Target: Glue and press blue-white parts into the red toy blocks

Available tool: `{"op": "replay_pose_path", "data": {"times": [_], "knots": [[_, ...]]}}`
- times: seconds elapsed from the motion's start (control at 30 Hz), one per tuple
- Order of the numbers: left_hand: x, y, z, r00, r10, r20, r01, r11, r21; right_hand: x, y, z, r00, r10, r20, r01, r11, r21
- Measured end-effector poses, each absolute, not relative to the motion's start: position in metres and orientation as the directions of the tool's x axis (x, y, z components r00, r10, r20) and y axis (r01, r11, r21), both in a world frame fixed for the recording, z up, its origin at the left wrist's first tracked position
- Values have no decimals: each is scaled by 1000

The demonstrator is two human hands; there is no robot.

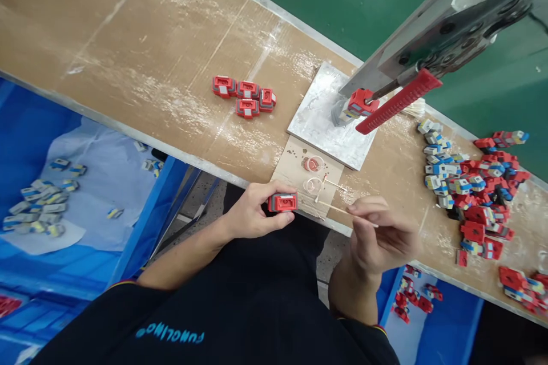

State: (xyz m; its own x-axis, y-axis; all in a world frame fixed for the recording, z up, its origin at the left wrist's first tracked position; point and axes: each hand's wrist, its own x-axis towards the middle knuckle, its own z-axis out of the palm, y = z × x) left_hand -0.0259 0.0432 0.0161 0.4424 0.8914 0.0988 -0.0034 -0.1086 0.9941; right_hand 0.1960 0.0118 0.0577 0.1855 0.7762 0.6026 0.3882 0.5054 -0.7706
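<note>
While, in the head view, the left hand [252, 211] gripped a boxy red toy [283, 202] between thumb and fingers at the scuffed tabletop's [171, 51] front edge, the right hand [381, 234] pinched a thin stick [336, 209], its whitish tip just beside a round, clear cup [314, 186] on flat cardboard [284, 170].

The left fingers [272, 189] partly hide the red block [286, 203] between them.

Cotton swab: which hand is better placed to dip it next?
Likely the right hand: it pinches the cotton swab, tip near a clear cup; the left hand holds a red toy piece.
</note>
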Motion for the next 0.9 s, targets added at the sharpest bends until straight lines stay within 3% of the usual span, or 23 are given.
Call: {"op": "replay_pose_path", "data": {"times": [0.37, 0.9], "knots": [[-18, 39, 17, 454, 881, 132, -18, -139, 990, 159, -2, 41, 189, 868, 459, 232, 415, -880], [-19, 42, 22, 429, 889, 158, 45, -195, 980, 162, -8, 35, 167, 839, 518, 339, 444, -829]]}}
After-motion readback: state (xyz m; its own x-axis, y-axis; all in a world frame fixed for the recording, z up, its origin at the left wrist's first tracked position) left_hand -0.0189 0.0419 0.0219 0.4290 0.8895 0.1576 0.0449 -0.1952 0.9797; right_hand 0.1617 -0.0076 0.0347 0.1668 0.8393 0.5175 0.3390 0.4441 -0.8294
